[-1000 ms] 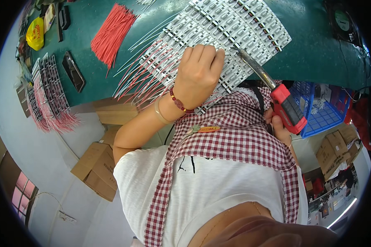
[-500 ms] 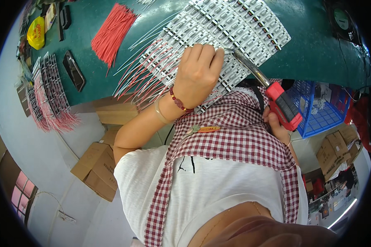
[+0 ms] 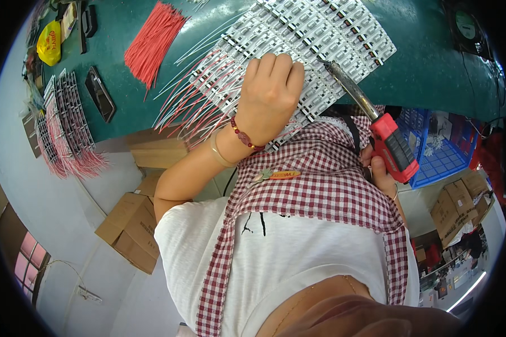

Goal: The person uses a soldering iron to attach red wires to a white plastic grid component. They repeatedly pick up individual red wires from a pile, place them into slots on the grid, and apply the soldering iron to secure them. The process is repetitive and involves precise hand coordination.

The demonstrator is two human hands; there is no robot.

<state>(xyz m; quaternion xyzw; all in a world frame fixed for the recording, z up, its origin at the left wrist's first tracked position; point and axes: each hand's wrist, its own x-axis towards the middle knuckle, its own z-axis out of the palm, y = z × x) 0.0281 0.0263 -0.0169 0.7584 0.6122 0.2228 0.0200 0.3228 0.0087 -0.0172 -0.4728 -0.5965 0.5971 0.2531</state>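
Observation:
My left hand is closed over a broad panel of pale grey circuit boards. Its fingertips point down and away, so whatever they pinch is hidden. Red and white wires fan out from the panel's left side, some passing beneath my left wrist. My right hand grips a soldering iron by its red and black handle, which partly covers the fingers. The iron's metal shaft slants up and left, its dark tip over the panel, a short way right of my left knuckles.
A bundle of red wires lies on the green table. Farther left are a black phone, wired panels and a yellow bag. A blue crate stands below the table at right; a black round device sits far right.
The soldering iron has shifted right, its tip moving slightly up and farther from my left fingers. My left hand has moved slightly up, still closed.

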